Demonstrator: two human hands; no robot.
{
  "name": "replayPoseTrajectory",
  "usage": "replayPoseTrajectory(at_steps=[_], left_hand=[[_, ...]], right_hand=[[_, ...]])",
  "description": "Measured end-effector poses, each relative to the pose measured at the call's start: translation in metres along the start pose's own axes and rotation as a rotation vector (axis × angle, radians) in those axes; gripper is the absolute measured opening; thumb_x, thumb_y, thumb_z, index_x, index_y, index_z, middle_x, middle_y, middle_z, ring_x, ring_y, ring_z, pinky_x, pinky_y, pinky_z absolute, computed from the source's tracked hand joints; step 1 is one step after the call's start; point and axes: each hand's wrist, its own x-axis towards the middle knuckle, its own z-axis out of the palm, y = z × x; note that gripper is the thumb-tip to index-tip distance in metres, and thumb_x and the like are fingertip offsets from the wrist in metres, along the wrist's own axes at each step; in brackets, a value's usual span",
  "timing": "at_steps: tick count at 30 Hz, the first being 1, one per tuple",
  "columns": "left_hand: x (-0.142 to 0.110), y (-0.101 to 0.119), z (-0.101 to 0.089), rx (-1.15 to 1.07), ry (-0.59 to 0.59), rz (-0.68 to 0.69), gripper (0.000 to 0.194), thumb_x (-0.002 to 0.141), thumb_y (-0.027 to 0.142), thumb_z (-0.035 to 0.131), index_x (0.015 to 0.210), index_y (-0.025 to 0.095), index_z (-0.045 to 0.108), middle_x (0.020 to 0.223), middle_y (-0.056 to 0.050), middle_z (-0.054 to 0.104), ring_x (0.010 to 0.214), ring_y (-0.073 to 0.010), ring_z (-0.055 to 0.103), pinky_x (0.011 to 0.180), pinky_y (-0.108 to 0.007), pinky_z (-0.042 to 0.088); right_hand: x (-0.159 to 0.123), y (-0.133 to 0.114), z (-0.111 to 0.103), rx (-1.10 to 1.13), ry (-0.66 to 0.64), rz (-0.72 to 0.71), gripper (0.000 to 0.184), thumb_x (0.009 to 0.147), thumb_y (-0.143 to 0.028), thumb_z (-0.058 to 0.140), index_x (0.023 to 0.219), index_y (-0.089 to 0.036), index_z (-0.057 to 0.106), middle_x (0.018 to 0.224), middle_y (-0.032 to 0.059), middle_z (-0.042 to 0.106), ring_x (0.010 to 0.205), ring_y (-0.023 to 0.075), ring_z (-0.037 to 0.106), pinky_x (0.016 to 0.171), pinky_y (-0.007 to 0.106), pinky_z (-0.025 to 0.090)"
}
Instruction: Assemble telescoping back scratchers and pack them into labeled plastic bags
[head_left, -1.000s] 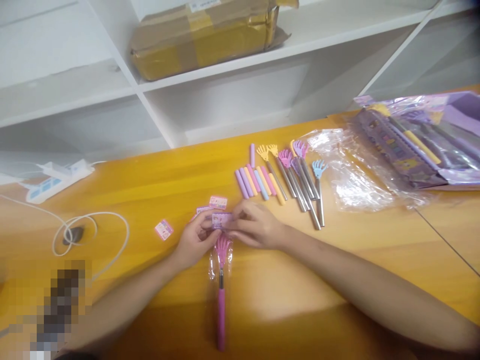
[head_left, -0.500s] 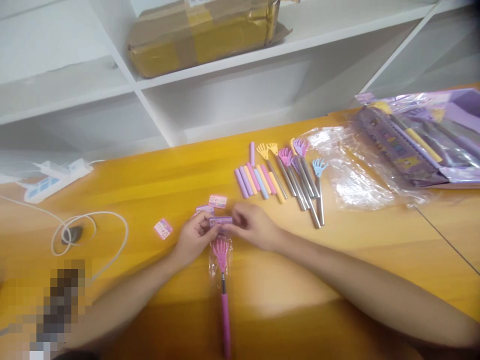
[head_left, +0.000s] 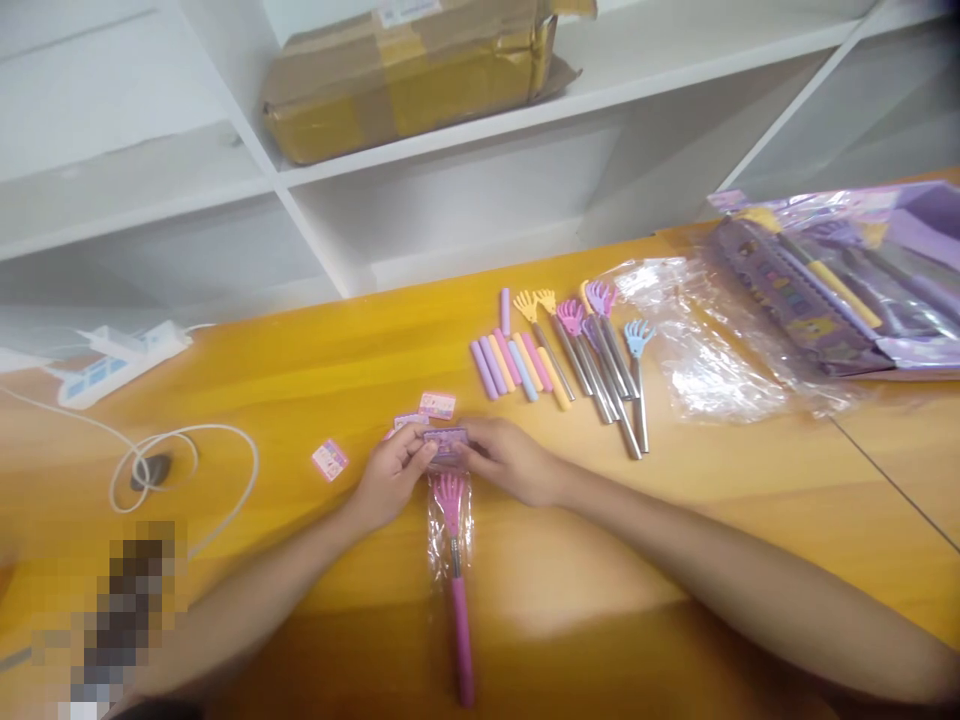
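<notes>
My left hand (head_left: 390, 475) and my right hand (head_left: 506, 460) both pinch the small purple card header (head_left: 446, 440) at the top of a clear bag. In that bag lies a pink hand-shaped back scratcher (head_left: 456, 560), its handle pointing toward me on the orange table (head_left: 300, 370). Small pink printed cards (head_left: 436, 404) lie just beyond my fingers, and another card (head_left: 328, 459) rests to the left.
A row of pastel handles and scratchers (head_left: 570, 355) lies farther back. Empty clear bags (head_left: 697, 350) and a purple display box (head_left: 832, 280) sit at the right. A power strip (head_left: 120, 362) and white cable (head_left: 187, 470) are at the left. White shelves hold a cardboard box (head_left: 405, 70).
The bagged scratcher has shifted slightly right and its handle has swung. Both hands stay pinched on the header card, which now faces up flatter.
</notes>
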Motion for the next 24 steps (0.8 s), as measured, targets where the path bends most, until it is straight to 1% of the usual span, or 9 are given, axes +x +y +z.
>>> replayPoseTrajectory(at_steps=[2, 6, 8, 10, 12, 15, 18, 21, 24], left_hand=[[0.001, 0.002, 0.001, 0.002, 0.016, 0.022, 0.038, 0.105, 0.049, 0.064, 0.127, 0.018, 0.066, 0.122, -0.012, 0.079, 0.11, -0.0263, 0.078, 0.101, -0.041, 0.061], [0.0, 0.006, 0.003, 0.008, 0.097, 0.036, 0.042, 0.106, 0.049, 0.063, 0.133, 0.017, 0.063, 0.127, -0.014, 0.078, 0.115, -0.0275, 0.076, 0.104, -0.042, 0.059], [-0.001, 0.006, 0.003, 0.026, 0.138, 0.048, 0.042, 0.105, 0.05, 0.064, 0.132, 0.018, 0.063, 0.127, -0.013, 0.078, 0.114, -0.0272, 0.076, 0.104, -0.042, 0.059], [-0.003, 0.005, 0.001, 0.029, 0.149, 0.048, 0.04, 0.104, 0.05, 0.065, 0.13, 0.019, 0.062, 0.124, -0.012, 0.078, 0.11, -0.0266, 0.077, 0.103, -0.042, 0.059], [-0.006, 0.003, -0.002, 0.006, 0.112, 0.031, 0.035, 0.104, 0.048, 0.066, 0.126, 0.02, 0.063, 0.117, -0.01, 0.079, 0.105, -0.0259, 0.077, 0.101, -0.04, 0.059], [-0.007, -0.002, -0.008, -0.013, 0.026, 0.031, 0.027, 0.104, 0.046, 0.065, 0.116, 0.021, 0.065, 0.111, -0.009, 0.078, 0.104, -0.0262, 0.077, 0.097, -0.038, 0.059], [-0.006, -0.007, -0.011, -0.089, -0.105, 0.042, 0.03, 0.108, 0.046, 0.058, 0.125, 0.022, 0.062, 0.121, -0.012, 0.076, 0.114, -0.03, 0.075, 0.106, -0.045, 0.057], [-0.004, -0.008, -0.01, -0.196, -0.201, 0.069, 0.034, 0.109, 0.046, 0.055, 0.131, 0.022, 0.058, 0.133, -0.017, 0.073, 0.121, -0.0343, 0.073, 0.109, -0.053, 0.056], [-0.001, -0.008, -0.009, -0.232, -0.223, 0.073, 0.031, 0.109, 0.045, 0.054, 0.128, 0.021, 0.057, 0.132, -0.02, 0.074, 0.12, -0.0351, 0.074, 0.108, -0.055, 0.056]], right_hand=[[0.002, -0.001, -0.002, 0.025, 0.041, 0.036, 0.023, 0.105, -0.03, 0.051, 0.092, -0.018, 0.065, 0.091, 0.0032, 0.07, 0.082, 0.0162, 0.059, 0.077, 0.027, 0.045], [-0.006, -0.014, 0.001, 0.03, 0.237, 0.196, 0.029, 0.105, -0.03, 0.043, 0.082, -0.019, 0.055, 0.077, 0.0011, 0.062, 0.073, 0.0152, 0.054, 0.07, 0.027, 0.041], [-0.021, -0.028, 0.008, -0.056, 0.202, 0.277, 0.032, 0.106, -0.039, 0.047, 0.082, -0.02, 0.056, 0.076, 0.0014, 0.062, 0.071, 0.0154, 0.054, 0.069, 0.028, 0.041], [-0.042, -0.043, 0.019, -0.189, 0.1, 0.326, 0.032, 0.096, -0.048, 0.065, 0.081, -0.021, 0.058, 0.077, 0.0017, 0.065, 0.07, 0.0166, 0.055, 0.07, 0.03, 0.042], [-0.065, -0.055, 0.033, -0.26, 0.107, 0.355, 0.037, 0.079, -0.05, 0.081, 0.079, -0.023, 0.055, 0.079, 0.0015, 0.067, 0.071, 0.0198, 0.058, 0.068, 0.033, 0.044], [-0.092, -0.061, 0.052, -0.125, 0.133, 0.426, 0.025, 0.078, -0.044, 0.074, 0.08, -0.027, 0.056, 0.071, -0.005, 0.066, 0.06, 0.0176, 0.059, 0.058, 0.031, 0.042], [-0.11, -0.054, 0.052, 0.017, 0.234, 0.482, 0.016, 0.077, -0.04, 0.07, 0.082, -0.029, 0.059, 0.067, -0.0066, 0.063, 0.055, 0.0166, 0.057, 0.051, 0.029, 0.04], [-0.125, -0.045, 0.012, 0.022, 0.369, 0.492, 0.021, 0.092, -0.045, 0.061, 0.083, -0.027, 0.065, 0.074, -0.0014, 0.067, 0.066, 0.019, 0.064, 0.06, 0.029, 0.049], [-0.138, -0.038, -0.083, -0.119, 0.564, 0.522, 0.034, 0.102, -0.051, 0.052, 0.088, -0.023, 0.065, 0.073, 0.0018, 0.065, 0.072, 0.0197, 0.064, 0.071, 0.031, 0.049]])
